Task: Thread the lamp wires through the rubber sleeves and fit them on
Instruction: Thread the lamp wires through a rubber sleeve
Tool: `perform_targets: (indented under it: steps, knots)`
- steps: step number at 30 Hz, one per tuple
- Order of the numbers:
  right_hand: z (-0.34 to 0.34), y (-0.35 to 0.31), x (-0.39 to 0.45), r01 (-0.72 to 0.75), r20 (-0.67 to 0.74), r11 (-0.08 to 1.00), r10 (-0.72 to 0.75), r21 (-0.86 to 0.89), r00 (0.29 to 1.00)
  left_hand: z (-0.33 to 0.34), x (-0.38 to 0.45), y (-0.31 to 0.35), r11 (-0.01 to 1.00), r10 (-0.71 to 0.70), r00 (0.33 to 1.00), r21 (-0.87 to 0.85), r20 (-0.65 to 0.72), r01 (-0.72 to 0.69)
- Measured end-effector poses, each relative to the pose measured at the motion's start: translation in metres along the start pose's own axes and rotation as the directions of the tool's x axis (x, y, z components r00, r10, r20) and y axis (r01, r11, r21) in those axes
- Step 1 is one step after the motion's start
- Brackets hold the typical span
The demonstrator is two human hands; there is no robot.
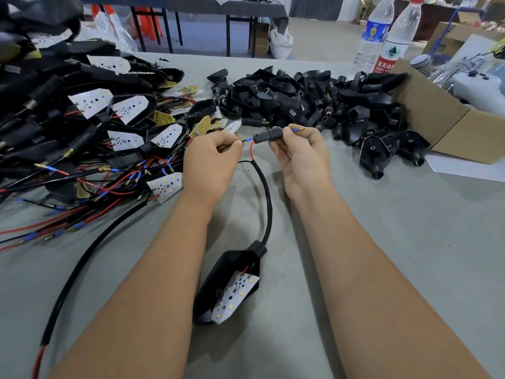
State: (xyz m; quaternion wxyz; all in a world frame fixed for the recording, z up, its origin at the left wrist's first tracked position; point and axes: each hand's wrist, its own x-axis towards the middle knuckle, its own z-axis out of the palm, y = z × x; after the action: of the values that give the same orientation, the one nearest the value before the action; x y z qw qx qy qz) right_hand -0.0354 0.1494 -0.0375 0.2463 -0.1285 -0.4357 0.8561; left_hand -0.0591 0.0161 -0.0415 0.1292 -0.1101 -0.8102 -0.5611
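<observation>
A black lamp housing (pixel 218 277) with a white LED board (pixel 236 298) lies on the grey table mat between my forearms. Its black cable (pixel 269 203) curves up and splits into a red wire (pixel 252 150) and a black wire. My right hand (pixel 300 157) pinches a black ribbed rubber sleeve (pixel 267 134). The red wire enters the sleeve's left end, and a blue-tipped end (pixel 296 129) sticks out on the right. My left hand (pixel 211 160) pinches the black wire's blue-tipped end (pixel 246 141) just left of the sleeve.
Wired lamp housings are piled at the left (pixel 82 119), with loose red and black wires spread toward me. A heap of black rubber sleeves and covers (pixel 314 99) lies behind my hands. A cardboard box (pixel 437 113) and two water bottles (pixel 388 36) stand at the right rear.
</observation>
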Motion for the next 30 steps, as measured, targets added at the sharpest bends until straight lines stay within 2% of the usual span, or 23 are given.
perform_targets:
  steps: [10,14,19,23,30]
  knots:
    - [0.0,-0.003,-0.001,-0.028,0.033,1.0,0.028,-0.01,0.999,-0.001,0.0,0.001,0.999,-0.003,0.999,-0.044,0.045,0.005]
    - [-0.004,-0.006,0.002,-0.089,0.049,0.996,0.09,-0.008,0.995,-0.007,0.004,0.0,0.978,-0.072,0.986,-0.182,0.148,0.099]
    - [-0.006,-0.009,0.0,-0.097,0.141,0.995,0.097,-0.01,0.985,-0.01,0.005,-0.001,0.964,-0.124,0.961,-0.2,0.246,0.176]
    - [-0.005,-0.011,-0.003,-0.086,0.183,0.996,0.088,-0.018,0.979,-0.008,0.002,0.001,0.973,-0.115,0.974,-0.176,0.196,0.15]
    - [-0.002,-0.006,-0.004,-0.054,0.043,0.997,0.056,-0.049,0.998,-0.003,-0.002,0.002,0.999,-0.023,0.994,-0.04,0.103,0.028]
